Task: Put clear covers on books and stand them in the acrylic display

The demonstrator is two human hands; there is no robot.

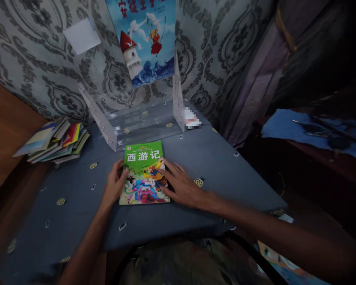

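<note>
Left hand [115,185] and right hand [182,185] hide side edges of green book [142,173]

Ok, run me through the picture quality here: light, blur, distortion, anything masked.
Head view: dim, the light falls mainly on the green book between left hand and right hand; the picture's right side sinks into near black. Head view: wide-lens stretch, with the lower corners smeared. Head view: faint glare on the clear stand, and a small patch beside it is pixelated.

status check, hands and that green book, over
Left hand at left edge of green book, grip unclear; right hand flat, open on its cover. Book flat on table. Clear stand just behind it.
</note>
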